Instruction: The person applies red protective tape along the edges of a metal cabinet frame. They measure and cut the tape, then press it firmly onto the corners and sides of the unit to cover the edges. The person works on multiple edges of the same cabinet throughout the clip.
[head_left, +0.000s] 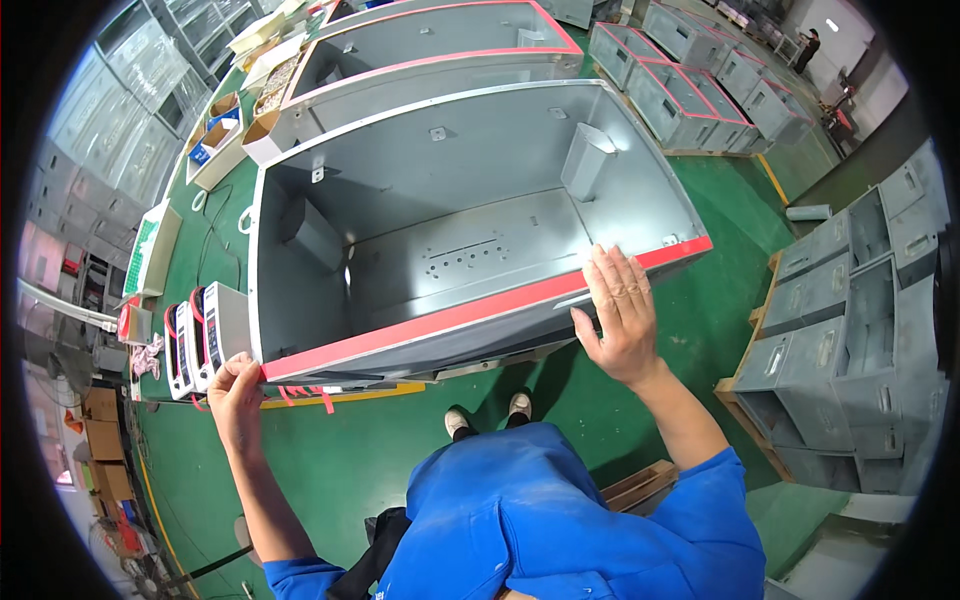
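From my remote seat, I look down past the blue top (pixel 560 500) and a pair of pale shoes (pixel 520 404) to the work just ahead. My left hand (pixel 238 400) has thumb and fingers pinched on the end of a red strip (pixel 450 315) at the near left corner of a big gray metal box (pixel 385 190), which I judge anchors that end. My right hand (pixel 622 325) is unclenched, fingers extended and laid over the near rim toward its right end, thumb spread on the front; I take it as flattening or steadying the strip along the edge. So the box lies directly in front of me, its near rim spanning both hands, its hollow opening beyond them and facing up, likely so every edge can be reached. Left of it, on the green counter (pixel 225 270), stand white devices (pixel 228 330), with trays (pixel 215 165) farther along, presumably kept within reach. Behind sits a second box (pixel 450 85) with red edging. Off to the right are stacked gray cases (pixel 840 360); farther out, more red-edged boxes (pixel 690 100) and a distant person (pixel 806 50).
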